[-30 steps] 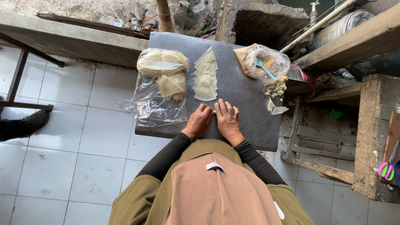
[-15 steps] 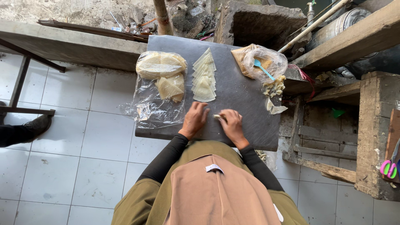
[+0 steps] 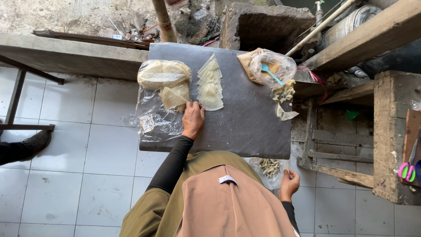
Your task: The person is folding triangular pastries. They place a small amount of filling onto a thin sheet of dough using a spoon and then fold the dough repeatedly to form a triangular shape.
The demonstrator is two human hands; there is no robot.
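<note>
Left hand (image 3: 193,119) fingers on wrapper (image 3: 174,97), right hand (image 3: 289,183) pinched beside rolls (image 3: 269,166)

bare board centre (image 3: 250,118) open between wrappers (image 3: 210,85) and filling bag (image 3: 267,66).

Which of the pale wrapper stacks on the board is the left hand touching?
The left hand rests at the folded wrappers on the clear plastic sheet, left of the fanned row of triangles, which lies bare on the grey board untouched.

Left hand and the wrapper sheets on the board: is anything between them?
Nothing visible. The left hand lies on the grey board, fingertips at the cut wrappers on the plastic bag, beside the row of triangular wrappers.
</note>
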